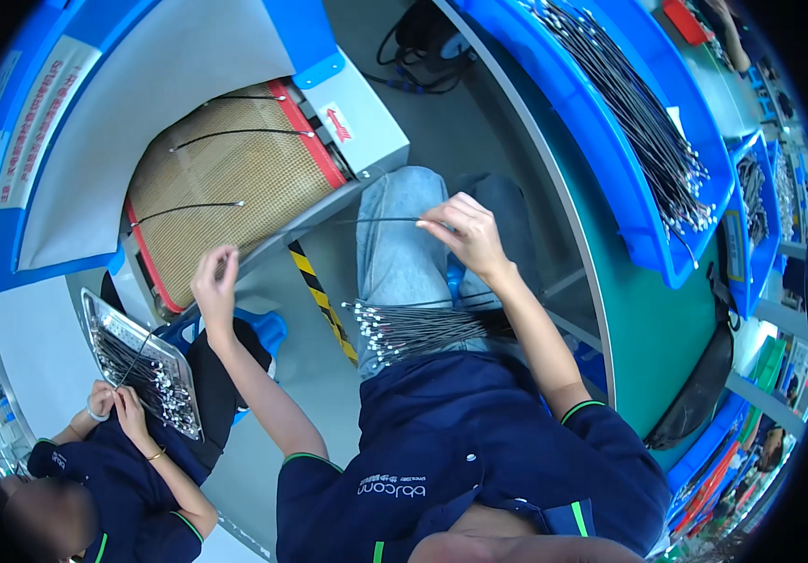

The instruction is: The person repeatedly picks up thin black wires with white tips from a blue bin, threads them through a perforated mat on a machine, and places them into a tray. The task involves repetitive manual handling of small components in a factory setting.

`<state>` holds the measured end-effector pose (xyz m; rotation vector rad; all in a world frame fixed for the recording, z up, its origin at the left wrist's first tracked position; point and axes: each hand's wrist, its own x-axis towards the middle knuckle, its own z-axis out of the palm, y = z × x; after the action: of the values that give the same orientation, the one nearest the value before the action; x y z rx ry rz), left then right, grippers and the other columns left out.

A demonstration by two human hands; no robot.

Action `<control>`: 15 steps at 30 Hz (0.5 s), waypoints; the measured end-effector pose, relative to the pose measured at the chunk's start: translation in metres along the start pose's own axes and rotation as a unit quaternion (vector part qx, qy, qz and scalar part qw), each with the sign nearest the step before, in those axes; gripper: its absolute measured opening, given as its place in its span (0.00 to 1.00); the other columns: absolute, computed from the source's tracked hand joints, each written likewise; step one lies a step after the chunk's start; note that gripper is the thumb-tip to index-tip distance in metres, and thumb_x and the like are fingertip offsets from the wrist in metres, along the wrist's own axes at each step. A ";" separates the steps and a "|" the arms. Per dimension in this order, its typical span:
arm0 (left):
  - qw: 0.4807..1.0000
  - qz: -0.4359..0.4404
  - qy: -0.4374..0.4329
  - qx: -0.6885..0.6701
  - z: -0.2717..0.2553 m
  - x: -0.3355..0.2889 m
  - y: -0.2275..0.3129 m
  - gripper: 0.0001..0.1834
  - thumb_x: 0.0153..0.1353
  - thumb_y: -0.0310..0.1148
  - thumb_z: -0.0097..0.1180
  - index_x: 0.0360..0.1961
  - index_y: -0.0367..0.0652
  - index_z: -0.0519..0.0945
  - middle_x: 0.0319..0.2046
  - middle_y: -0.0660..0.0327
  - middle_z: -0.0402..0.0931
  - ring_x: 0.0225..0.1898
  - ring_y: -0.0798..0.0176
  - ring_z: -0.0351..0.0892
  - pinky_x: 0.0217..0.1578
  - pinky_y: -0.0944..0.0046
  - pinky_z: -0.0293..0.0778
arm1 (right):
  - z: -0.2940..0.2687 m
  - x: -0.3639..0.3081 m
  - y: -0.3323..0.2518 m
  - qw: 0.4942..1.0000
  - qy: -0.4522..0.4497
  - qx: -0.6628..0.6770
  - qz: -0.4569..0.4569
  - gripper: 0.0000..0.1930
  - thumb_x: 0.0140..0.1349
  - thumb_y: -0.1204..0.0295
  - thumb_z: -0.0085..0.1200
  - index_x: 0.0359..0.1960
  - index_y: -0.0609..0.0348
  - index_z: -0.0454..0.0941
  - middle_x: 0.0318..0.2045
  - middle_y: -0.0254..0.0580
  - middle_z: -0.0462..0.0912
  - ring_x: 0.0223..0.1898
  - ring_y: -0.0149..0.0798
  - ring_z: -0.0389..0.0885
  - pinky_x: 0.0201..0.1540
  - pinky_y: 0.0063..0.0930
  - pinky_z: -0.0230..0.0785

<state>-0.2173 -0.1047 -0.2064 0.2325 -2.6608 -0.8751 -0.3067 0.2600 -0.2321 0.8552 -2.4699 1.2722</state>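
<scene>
A thin black cable (pixel 357 221) stretches between my hands, above the edge of the belt machine and my knee. My right hand (pixel 468 235) pinches its right end between thumb and fingertips. At the other side my left hand (pixel 216 286) is closed, with thumb and fingers together around the cable's left part; the very end is hidden in the fingers. Across my lap lies a bundle of black cables (pixel 422 330) with silvery ends pointing left. Three similar cables, one a black cable (pixel 188 208), rest apart on the tan mesh belt (pixel 226 169).
Blue hood panels (pixel 310 38) frame the belt. At right, a green table (pixel 652 375) carries a blue bin (pixel 601 188) full of black cables. A co-worker at lower left handles cables over a metal tray (pixel 193 375). Yellow-black tape (pixel 324 305) marks the floor.
</scene>
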 end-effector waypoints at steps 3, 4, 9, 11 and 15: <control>1.000 0.016 0.002 0.011 -0.006 0.043 -0.025 0.05 0.56 0.25 0.59 0.34 0.36 0.80 0.32 0.57 0.79 0.34 0.59 0.79 0.38 0.64 0.73 | 0.032 0.020 -0.002 1.000 0.030 0.003 0.005 0.06 0.50 0.70 0.64 0.27 0.55 0.81 0.25 0.34 0.80 0.28 0.37 0.76 0.33 0.30 0.71; 1.000 0.016 -0.005 0.011 -0.007 0.057 -0.033 0.05 0.56 0.25 0.58 0.34 0.36 0.80 0.33 0.57 0.79 0.35 0.58 0.79 0.39 0.64 0.73 | 0.044 0.026 -0.002 0.999 0.046 -0.006 -0.002 0.06 0.50 0.70 0.64 0.27 0.55 0.81 0.25 0.35 0.80 0.29 0.38 0.76 0.33 0.30 0.71; 0.999 0.043 -0.009 0.013 -0.014 0.112 -0.080 0.06 0.57 0.28 0.58 0.34 0.36 0.80 0.38 0.56 0.79 0.42 0.57 0.79 0.44 0.63 0.72 | 0.096 0.059 -0.008 0.996 0.091 -0.002 0.002 0.07 0.48 0.70 0.65 0.27 0.55 0.81 0.24 0.36 0.79 0.31 0.39 0.76 0.36 0.34 0.70; 0.999 0.048 -0.009 0.010 -0.013 0.125 -0.099 0.07 0.58 0.29 0.58 0.34 0.36 0.80 0.39 0.56 0.78 0.44 0.57 0.78 0.45 0.63 0.71 | 0.108 0.065 -0.014 0.996 0.087 -0.027 0.010 0.07 0.48 0.69 0.65 0.28 0.54 0.81 0.27 0.33 0.79 0.35 0.38 0.76 0.38 0.33 0.68; 0.999 -0.027 -0.046 -0.009 -0.008 0.138 -0.112 0.09 0.58 0.32 0.59 0.36 0.38 0.80 0.46 0.59 0.76 0.48 0.58 0.76 0.48 0.64 0.70 | 0.126 0.069 -0.020 0.993 0.090 -0.079 0.023 0.07 0.47 0.68 0.65 0.29 0.50 0.81 0.37 0.29 0.78 0.45 0.40 0.73 0.46 0.36 0.61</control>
<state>-0.3373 -0.2333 -0.2320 0.2657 -2.7424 -0.9480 -0.3427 0.1228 -0.2630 0.6185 -2.4200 1.0972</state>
